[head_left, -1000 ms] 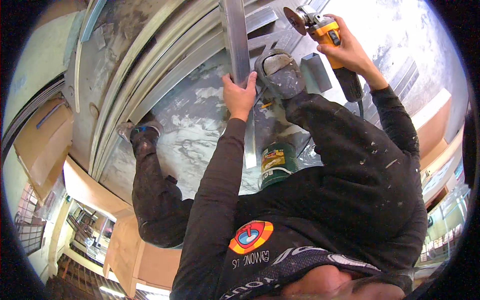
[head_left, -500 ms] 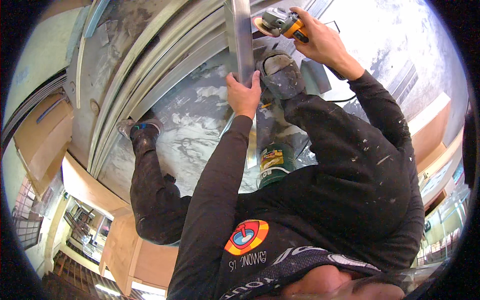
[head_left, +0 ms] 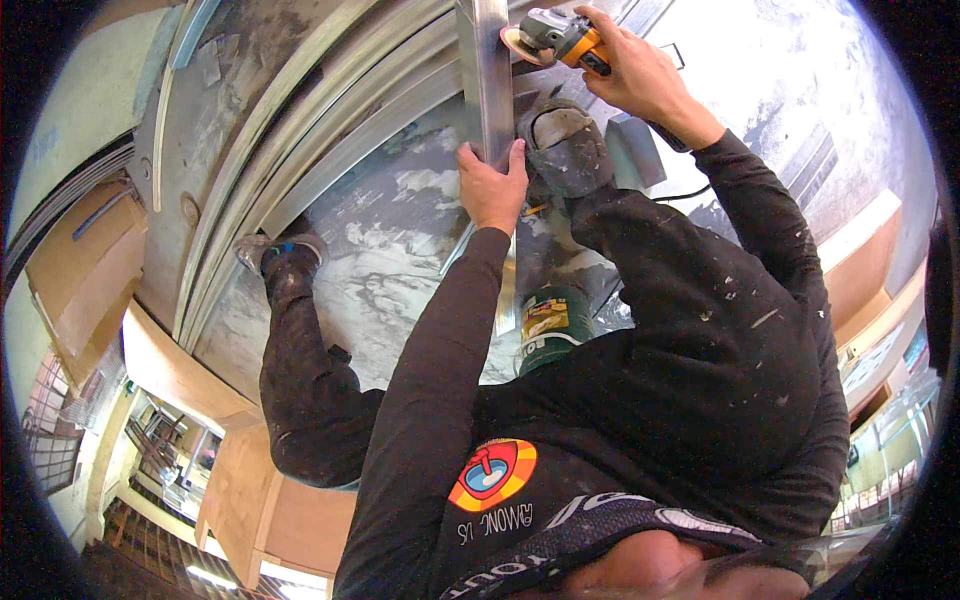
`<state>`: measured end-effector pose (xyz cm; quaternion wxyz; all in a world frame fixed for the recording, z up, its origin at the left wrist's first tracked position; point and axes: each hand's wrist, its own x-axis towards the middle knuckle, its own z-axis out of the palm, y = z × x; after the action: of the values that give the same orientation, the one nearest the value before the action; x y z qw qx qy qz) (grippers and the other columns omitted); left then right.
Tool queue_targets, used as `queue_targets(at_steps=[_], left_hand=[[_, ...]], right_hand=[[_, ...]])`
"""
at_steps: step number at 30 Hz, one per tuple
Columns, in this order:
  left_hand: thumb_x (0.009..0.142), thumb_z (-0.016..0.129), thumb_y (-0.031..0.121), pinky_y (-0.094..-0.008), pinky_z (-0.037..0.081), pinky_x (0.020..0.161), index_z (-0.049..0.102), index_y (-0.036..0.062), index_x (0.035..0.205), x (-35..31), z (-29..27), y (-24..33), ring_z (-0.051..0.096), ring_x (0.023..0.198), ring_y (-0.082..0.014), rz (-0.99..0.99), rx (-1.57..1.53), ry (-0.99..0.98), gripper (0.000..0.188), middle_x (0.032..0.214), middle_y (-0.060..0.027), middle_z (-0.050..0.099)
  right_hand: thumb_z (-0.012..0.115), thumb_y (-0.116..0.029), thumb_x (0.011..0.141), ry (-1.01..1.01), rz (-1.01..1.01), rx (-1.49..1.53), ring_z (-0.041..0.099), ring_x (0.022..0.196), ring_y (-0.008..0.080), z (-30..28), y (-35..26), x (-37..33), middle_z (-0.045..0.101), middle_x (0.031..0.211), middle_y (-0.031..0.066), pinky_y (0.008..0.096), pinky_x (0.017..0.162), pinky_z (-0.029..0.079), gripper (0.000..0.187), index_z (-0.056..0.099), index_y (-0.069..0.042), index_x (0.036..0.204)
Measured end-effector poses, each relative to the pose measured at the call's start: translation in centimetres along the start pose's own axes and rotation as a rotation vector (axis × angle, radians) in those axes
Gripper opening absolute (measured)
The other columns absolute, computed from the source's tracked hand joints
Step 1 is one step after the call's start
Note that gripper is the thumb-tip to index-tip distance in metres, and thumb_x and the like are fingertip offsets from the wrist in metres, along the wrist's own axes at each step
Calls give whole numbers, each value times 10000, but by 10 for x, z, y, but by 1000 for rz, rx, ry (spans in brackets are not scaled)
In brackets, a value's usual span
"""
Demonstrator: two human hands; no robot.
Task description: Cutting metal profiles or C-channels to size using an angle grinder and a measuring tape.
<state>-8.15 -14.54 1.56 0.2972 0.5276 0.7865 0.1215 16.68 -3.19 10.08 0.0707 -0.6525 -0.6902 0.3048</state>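
Note:
My right hand [head_left: 640, 75] is wrapped round the orange and black body of an angle grinder [head_left: 563, 38]. The grinder's round disc is at the right side of a long silver metal bar [head_left: 487, 90]; whether it touches is too small to tell. Lower on the same bar, my left hand [head_left: 492, 187] grips it, thumb on the right side and fingers on the left. The bar's far end runs out of the top of the picture. My right shoe [head_left: 568, 145] rests just right of the bar, below the grinder.
Several long metal profiles [head_left: 300, 110] lie on the floor to the left, by my left foot [head_left: 285, 255]. A dark green bucket [head_left: 555, 325] stands between my legs. A grey block-like piece [head_left: 635, 150] and a black cord [head_left: 685, 196] are near my right shoe. Wooden panels [head_left: 165, 365] stand at the left.
The grinder has shifted slightly left and up, its disc closer to the bar. My left hand and the bar have moved a touch to the right in the picture.

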Motion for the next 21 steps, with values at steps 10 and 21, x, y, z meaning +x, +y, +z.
queue_targets(at_steps=[10, 21], left_hand=[[829, 763, 562, -503, 494, 933, 462, -92, 1301, 0, 1, -1, 618, 1093, -471, 4, 10, 5, 861, 1185, -316, 614], [823, 764, 565, -507, 506, 936, 449, -91, 1326, 0, 7, -7, 612, 1105, -477, 27, 21, 23, 884, 1209, -316, 605]], right_hand=[[704, -186, 785, -25, -11, 1, 676, 938, 460, -7, -5, 5, 663, 1096, 270, 512, 753, 551, 790, 376, -59, 1493], [704, -174, 785, -33, -67, -9, 677, 919, 453, -11, -6, 10, 662, 1061, 268, 494, 749, 554, 778, 392, -35, 1484]])
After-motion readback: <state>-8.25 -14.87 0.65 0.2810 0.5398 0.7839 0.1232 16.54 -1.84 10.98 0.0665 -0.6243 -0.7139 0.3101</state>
